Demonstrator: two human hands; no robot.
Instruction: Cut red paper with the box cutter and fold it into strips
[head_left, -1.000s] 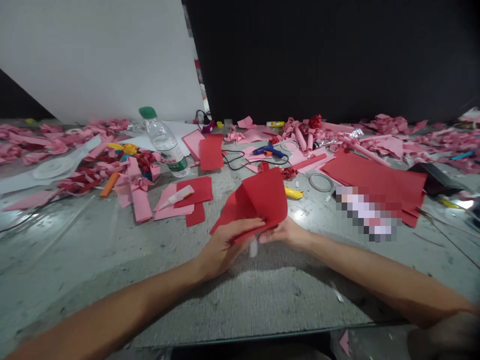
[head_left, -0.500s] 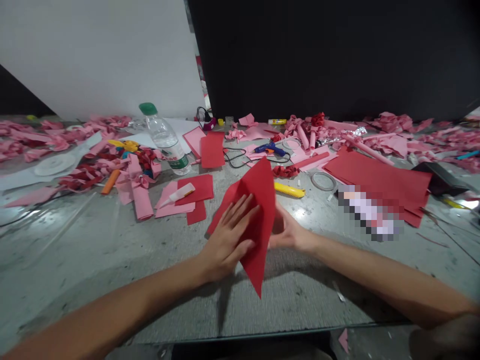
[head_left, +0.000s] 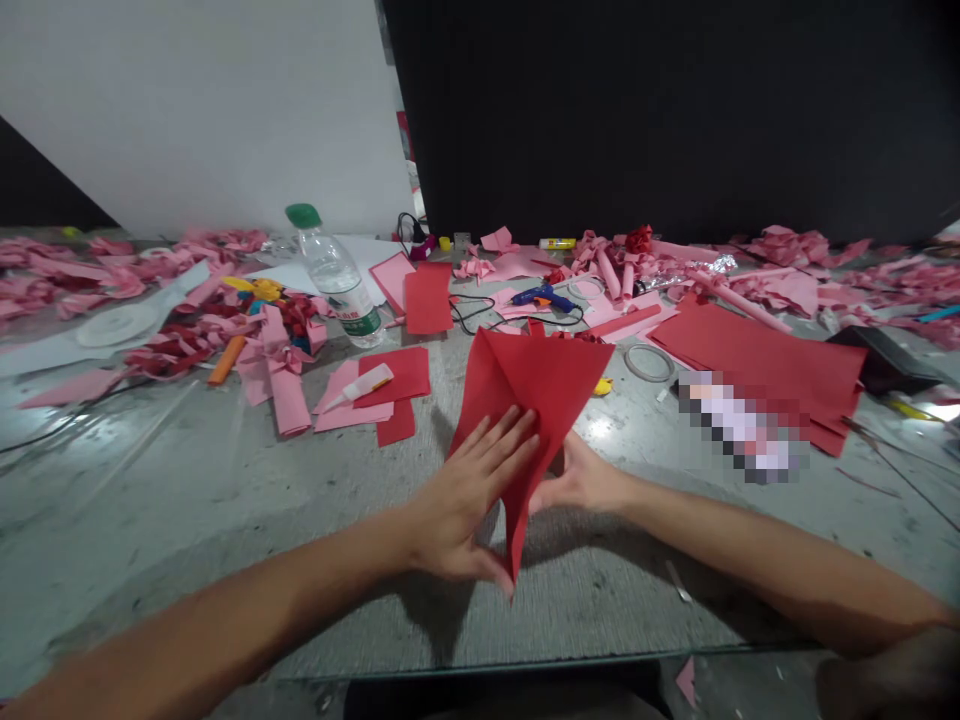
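Note:
A sheet of red paper [head_left: 551, 375] stands upright in front of me, bent along a crease into a pointed, cone-like shape with its tip low. My left hand [head_left: 469, 490] lies against its near face with fingers stretched flat, the thumb reaching down beside the bottom tip. On the other side, my right hand [head_left: 581, 478] holds the paper from behind, the thumb near its right edge and the fingertips hidden by the sheet. Partly covered behind the paper is a yellow tool [head_left: 603, 386].
Left of the paper lie red and pink sheets [head_left: 396, 425] with a glue bottle [head_left: 364, 384]; a water bottle [head_left: 341, 285] stands behind. Farther back rests a blue glue gun [head_left: 544, 297]. To the right are a tape ring [head_left: 649, 362], large red sheets [head_left: 772, 350] and a blurred-out object [head_left: 742, 425].
The red paper has turned and opened toward me, its upper edge now wide and swung to the right. My left thumb has moved down to the tip. The right hand has shifted slightly.

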